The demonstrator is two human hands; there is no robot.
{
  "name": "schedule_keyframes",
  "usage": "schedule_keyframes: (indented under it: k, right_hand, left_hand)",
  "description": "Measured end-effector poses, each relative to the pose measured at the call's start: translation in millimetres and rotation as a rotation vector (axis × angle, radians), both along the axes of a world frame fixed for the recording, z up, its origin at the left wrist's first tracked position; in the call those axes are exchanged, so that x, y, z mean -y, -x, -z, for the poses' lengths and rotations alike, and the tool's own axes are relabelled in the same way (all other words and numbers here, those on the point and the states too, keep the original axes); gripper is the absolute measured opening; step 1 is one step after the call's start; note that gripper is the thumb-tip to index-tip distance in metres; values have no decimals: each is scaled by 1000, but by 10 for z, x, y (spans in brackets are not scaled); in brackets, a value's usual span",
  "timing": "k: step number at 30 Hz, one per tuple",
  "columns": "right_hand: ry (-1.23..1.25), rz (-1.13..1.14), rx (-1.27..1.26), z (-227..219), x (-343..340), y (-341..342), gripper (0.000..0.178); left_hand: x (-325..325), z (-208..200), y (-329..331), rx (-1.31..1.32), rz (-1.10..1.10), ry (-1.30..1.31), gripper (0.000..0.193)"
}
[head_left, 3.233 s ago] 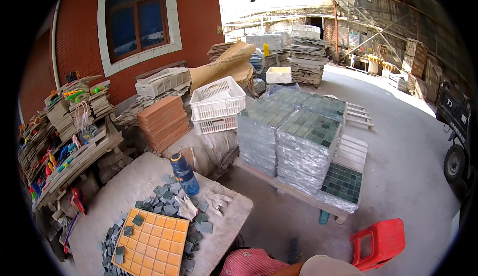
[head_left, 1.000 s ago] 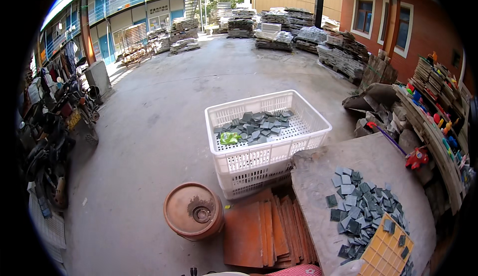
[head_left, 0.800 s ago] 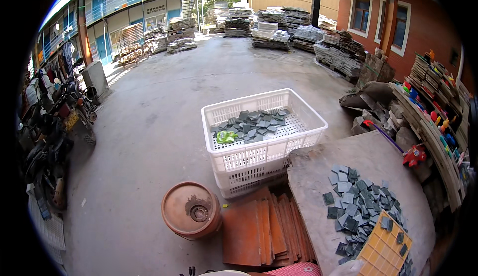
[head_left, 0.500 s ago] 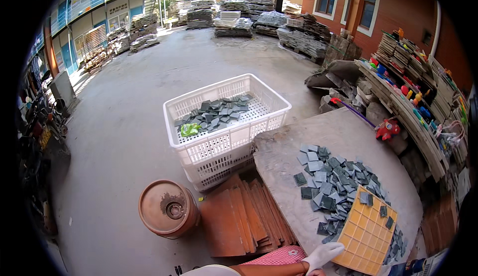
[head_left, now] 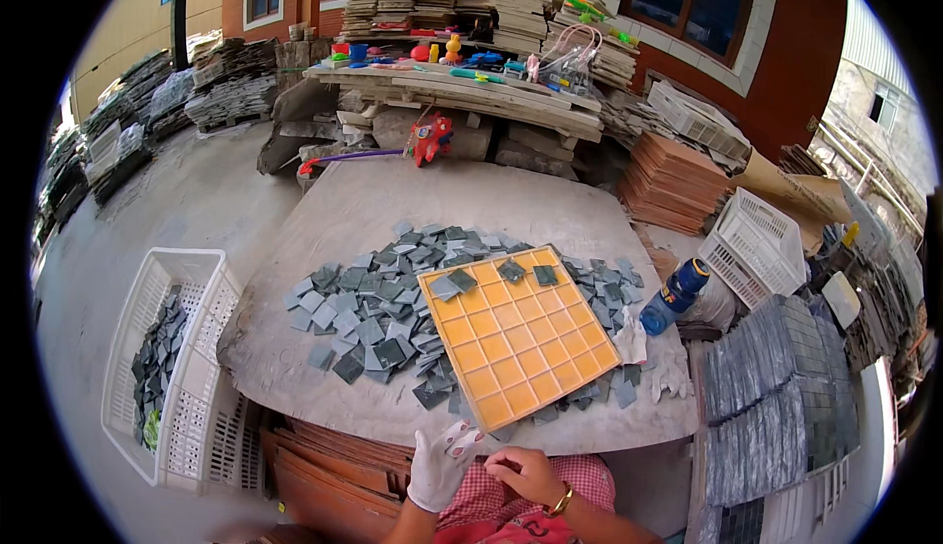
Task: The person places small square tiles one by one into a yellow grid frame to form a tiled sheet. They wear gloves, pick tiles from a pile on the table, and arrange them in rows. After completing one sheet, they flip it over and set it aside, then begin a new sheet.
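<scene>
My left hand (head_left: 442,466), in a white glove worn through at the fingers, is held up at the table's near edge with thumb and fingers apart. Close beside it, my bare right hand (head_left: 530,473) has its fingers curled, and I see nothing in them. Both hands are just short of a yellow tray (head_left: 516,348) divided into squares by pale ridges. It lies slanted over a heap of grey-green stone tiles (head_left: 368,332). Several tiles sit along its far row, among them a dark tile (head_left: 511,270). Neither hand touches the tray.
The worn board table (head_left: 285,348) carries a blue bottle (head_left: 675,297) and a crumpled white glove (head_left: 671,373) on its right. A white crate (head_left: 209,377) with tiles stands left. Rust-brown sheets (head_left: 334,475) lean below. Wrapped tile stacks (head_left: 756,387) stand right; toys top boards behind.
My view has swung right, from the yard and crate to the table straight ahead. My right hand now shows beside the gloved left, which is apart from the tray's edge.
</scene>
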State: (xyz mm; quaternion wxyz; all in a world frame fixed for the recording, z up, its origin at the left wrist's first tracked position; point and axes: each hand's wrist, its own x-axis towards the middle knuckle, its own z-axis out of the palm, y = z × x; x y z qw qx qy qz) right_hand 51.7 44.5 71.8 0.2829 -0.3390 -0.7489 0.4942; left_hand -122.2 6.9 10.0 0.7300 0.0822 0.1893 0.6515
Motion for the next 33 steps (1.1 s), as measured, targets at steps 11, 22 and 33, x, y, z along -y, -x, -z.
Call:
schedule_keyframes:
  k: [11, 22, 33]
  right_hand:
    - [-15, 507, -191, 341, -1040, -379, 9]
    - [-306, 1135, 466, 712, -2079, -2020, 12]
    - [378, 787, -689, -397, -1132, -1586, 10]
  left_hand:
    - [552, -49, 318, 118, -116, 156, 47]
    - [607, 191, 103, -68, 34, 245, 48]
    - [19, -195, -675, -1338, 48, -375, 82]
